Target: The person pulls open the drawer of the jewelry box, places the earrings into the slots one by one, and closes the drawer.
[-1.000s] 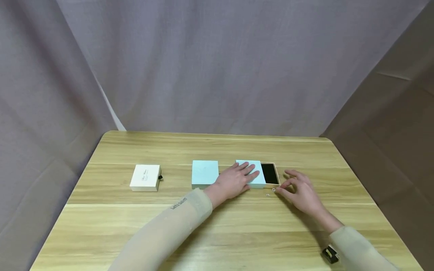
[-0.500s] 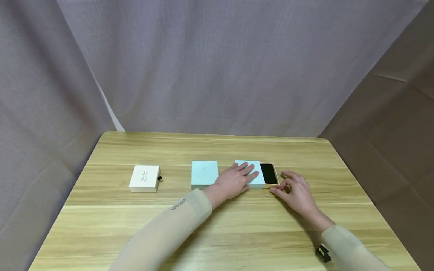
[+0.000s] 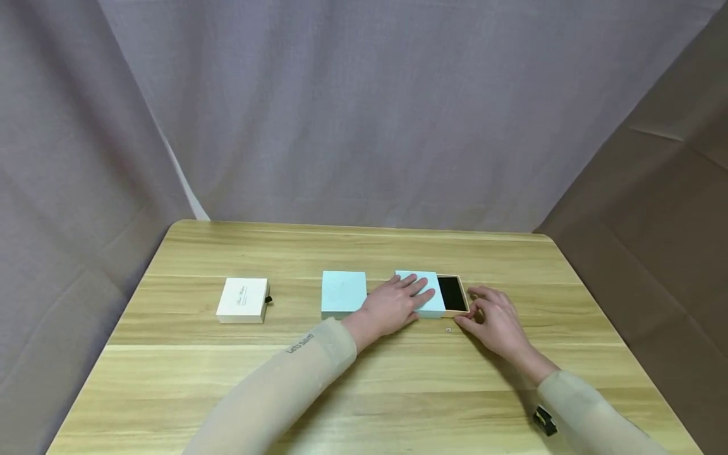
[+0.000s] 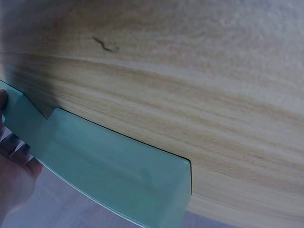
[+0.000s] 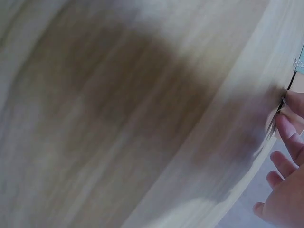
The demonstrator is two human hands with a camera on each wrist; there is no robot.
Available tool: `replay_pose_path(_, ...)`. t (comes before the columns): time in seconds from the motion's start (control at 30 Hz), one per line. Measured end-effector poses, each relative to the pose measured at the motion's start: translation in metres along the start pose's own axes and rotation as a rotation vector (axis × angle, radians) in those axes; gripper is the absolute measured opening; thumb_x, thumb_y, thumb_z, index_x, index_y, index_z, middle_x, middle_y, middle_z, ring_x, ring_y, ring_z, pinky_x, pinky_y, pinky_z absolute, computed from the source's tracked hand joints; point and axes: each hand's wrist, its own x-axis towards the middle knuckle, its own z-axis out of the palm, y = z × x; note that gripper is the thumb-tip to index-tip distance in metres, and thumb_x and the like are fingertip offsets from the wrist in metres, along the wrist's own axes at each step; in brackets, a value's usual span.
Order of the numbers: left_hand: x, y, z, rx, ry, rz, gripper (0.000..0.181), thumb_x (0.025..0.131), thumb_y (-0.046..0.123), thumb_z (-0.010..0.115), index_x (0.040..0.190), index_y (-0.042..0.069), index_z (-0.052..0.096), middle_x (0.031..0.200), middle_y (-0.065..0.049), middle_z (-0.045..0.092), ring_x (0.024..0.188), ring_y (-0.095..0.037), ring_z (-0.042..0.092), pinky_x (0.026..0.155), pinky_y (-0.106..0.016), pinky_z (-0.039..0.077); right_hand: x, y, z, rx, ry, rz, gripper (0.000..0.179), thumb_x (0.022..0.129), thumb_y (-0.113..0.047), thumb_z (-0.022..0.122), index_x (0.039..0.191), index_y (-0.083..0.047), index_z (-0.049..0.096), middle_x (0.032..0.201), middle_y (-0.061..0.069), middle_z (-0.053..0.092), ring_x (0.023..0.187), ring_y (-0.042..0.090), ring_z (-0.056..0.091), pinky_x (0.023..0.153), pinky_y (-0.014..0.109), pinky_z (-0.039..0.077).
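My left hand (image 3: 392,306) rests with spread fingers on the light-blue sleeve (image 3: 431,309) of a drawer box. From its right side a tray (image 3: 452,294) with a black lining sticks out. By the tray's front right corner, my right hand (image 3: 495,322) has thumb and forefinger tips together. In the right wrist view they pinch a small silvery piece (image 5: 284,100), mostly hidden; its exact kind is unclear. A second small silvery piece (image 3: 448,330) lies on the table just in front of the tray.
Left of my left hand sits another light-blue box (image 3: 344,292). Farther left stands a white box (image 3: 242,299) with printed script and a black pull tab. A small black object (image 3: 545,421) lies beside my right sleeve. Everything is on a wooden table (image 3: 227,379).
The right hand moved slightly left and forward, and one of the two silvery pieces vanished from the head view behind its fingertips. The left hand stayed on the sleeve.
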Motion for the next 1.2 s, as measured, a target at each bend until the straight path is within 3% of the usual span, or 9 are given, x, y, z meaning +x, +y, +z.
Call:
replay_pose_path(0.27, 0.0, 0.001, 0.0, -0.004, -0.005, -0.004, 0.062, 0.113, 0.046, 0.051, 0.17, 0.028, 0.032, 0.175, 0.001, 0.031, 0.161, -0.019, 0.031, 0.13, -0.04, 0.033, -0.004, 0.003, -0.004, 0.025, -0.017, -0.018, 0.031, 0.084, -0.012, 0.091, 0.072, -0.017, 0.062, 0.136, 0.026, 0.067, 0.129, 0.049, 0.053, 0.108, 0.07, 0.038)
replay_pose_path(0.63, -0.001, 0.001, 0.0, 0.014, -0.011, 0.0, 0.062, 0.114, 0.046, 0.05, 0.17, 0.028, 0.032, 0.175, 0.001, 0.031, 0.161, -0.02, 0.031, 0.129, -0.039, 0.033, -0.008, 0.013, -0.006, -0.031, 0.045, -0.166, 0.028, 0.078, -0.009, 0.094, 0.074, -0.02, 0.069, 0.129, 0.024, 0.071, 0.116, 0.046, 0.06, 0.1, 0.063, 0.043)
replay_pose_path(0.83, 0.0, 0.0, 0.0, 0.029, -0.004, 0.004, 0.062, 0.113, 0.046, 0.05, 0.17, 0.029, 0.032, 0.175, 0.002, 0.032, 0.16, -0.019, 0.032, 0.129, -0.039, 0.034, -0.01, 0.017, -0.008, -0.044, 0.035, -0.172, 0.03, 0.076, -0.007, 0.094, 0.073, -0.02, 0.068, 0.125, 0.023, 0.072, 0.119, 0.048, 0.06, 0.108, 0.069, 0.039)
replay_pose_path(1.03, -0.001, 0.0, -0.001, 0.045, -0.012, 0.003, 0.062, 0.114, 0.047, 0.049, 0.17, 0.029, 0.031, 0.175, 0.002, 0.031, 0.161, -0.018, 0.031, 0.129, -0.039, 0.034, -0.009, 0.018, -0.008, -0.05, 0.035, -0.191, 0.03, 0.078, -0.003, 0.092, 0.072, -0.02, 0.068, 0.123, 0.022, 0.074, 0.118, 0.045, 0.06, 0.099, 0.067, 0.044)
replay_pose_path(1.2, 0.0, 0.001, -0.002, 0.05, -0.02, 0.001, 0.062, 0.114, 0.047, 0.048, 0.171, 0.029, 0.03, 0.176, 0.002, 0.03, 0.161, -0.018, 0.031, 0.129, -0.038, 0.034, -0.006, 0.02, -0.011, -0.001, 0.048, -0.189, 0.026, 0.081, -0.001, 0.09, 0.075, -0.017, 0.07, 0.123, 0.024, 0.073, 0.115, 0.047, 0.061, 0.099, 0.066, 0.044)
